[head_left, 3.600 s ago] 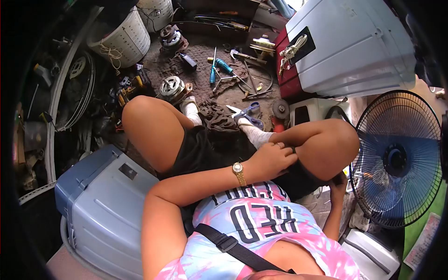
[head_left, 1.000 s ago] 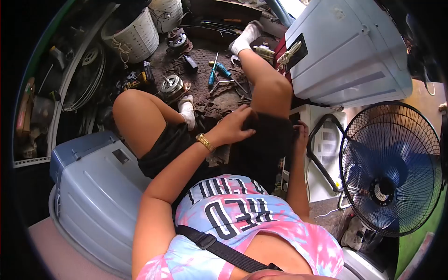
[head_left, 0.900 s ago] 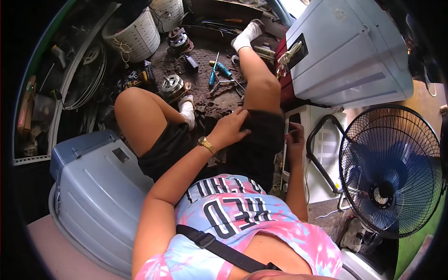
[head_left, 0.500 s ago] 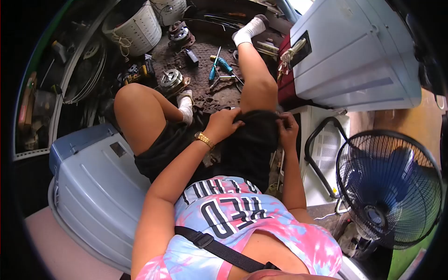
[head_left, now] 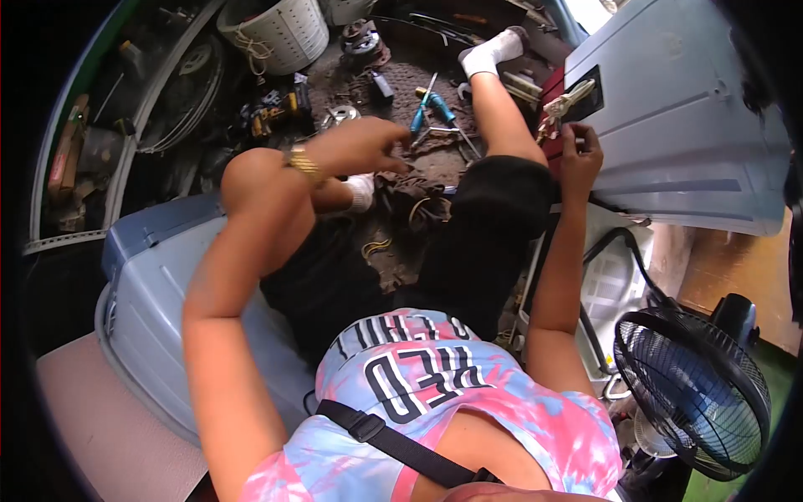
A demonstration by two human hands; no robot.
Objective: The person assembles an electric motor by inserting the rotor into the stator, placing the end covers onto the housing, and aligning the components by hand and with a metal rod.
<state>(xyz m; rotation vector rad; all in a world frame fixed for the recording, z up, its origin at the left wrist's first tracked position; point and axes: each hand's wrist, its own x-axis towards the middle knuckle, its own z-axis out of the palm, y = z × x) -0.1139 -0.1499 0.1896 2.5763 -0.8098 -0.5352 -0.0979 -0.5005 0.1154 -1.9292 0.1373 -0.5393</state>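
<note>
My left hand (head_left: 355,144), with a gold watch at its wrist, hovers over my left knee with fingers loosely spread and nothing in them. Beyond it on the floor lie a blue-handled screwdriver (head_left: 421,115), a second blue-handled tool (head_left: 441,106) and a round metal motor part (head_left: 339,115), partly covered by the hand. My right hand (head_left: 582,152) is raised beside the large grey-blue appliance panel, fingers loosely bent and apart, just below a bundled pale cord (head_left: 572,98). No object shows in it. Black shorts (head_left: 502,205) cover my thighs.
A grey-blue appliance casing (head_left: 201,276) lies at my left, and another appliance (head_left: 669,125) stands at right. A black fan (head_left: 694,393) is near my right elbow. A yellow-black power drill (head_left: 280,113), a motor (head_left: 364,42) and a white perforated tub (head_left: 288,35) sit on the floor ahead.
Both hands have let go of the shorts on my right thigh. The left has moved left and forward over the knee; the right has gone up toward the cord. The fan's head has turned.
</note>
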